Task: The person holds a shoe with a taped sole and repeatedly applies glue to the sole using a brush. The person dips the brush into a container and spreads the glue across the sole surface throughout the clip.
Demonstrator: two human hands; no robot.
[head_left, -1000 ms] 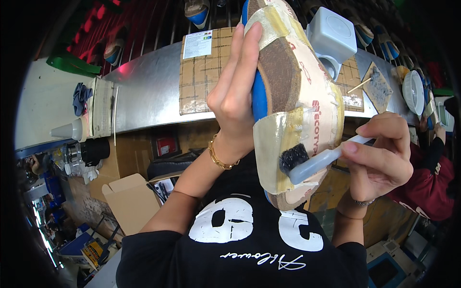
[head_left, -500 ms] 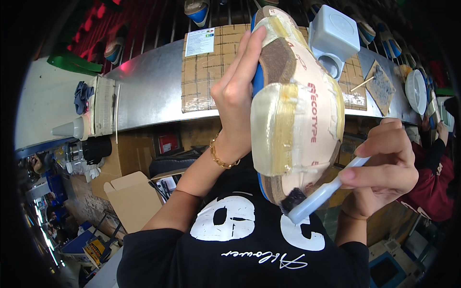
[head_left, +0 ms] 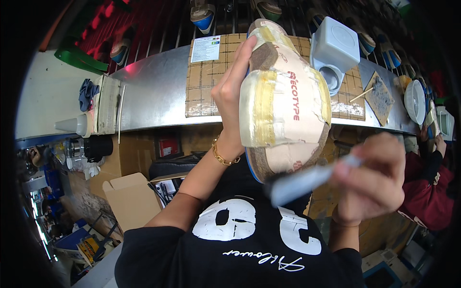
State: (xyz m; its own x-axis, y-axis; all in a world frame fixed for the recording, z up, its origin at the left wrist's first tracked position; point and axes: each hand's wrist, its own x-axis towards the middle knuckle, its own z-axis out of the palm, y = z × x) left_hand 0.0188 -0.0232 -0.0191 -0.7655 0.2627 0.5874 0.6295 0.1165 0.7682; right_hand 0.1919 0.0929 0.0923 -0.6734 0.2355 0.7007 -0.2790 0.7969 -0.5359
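The left hand (head_left: 235, 96) is gripping a tape-wrapped shoe (head_left: 283, 101), raised above the metal tabletop (head_left: 153, 91). At five o'clock of the shoe, the right hand (head_left: 370, 177) is pinching a pale brush (head_left: 307, 180) (blurred), its tip touching the sole edge.

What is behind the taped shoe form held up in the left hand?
Behind the shoe form lies a gridded cardboard mat on a metal bench, with a grey lidded box beside it. The mat's middle is covered by the form and left hand.
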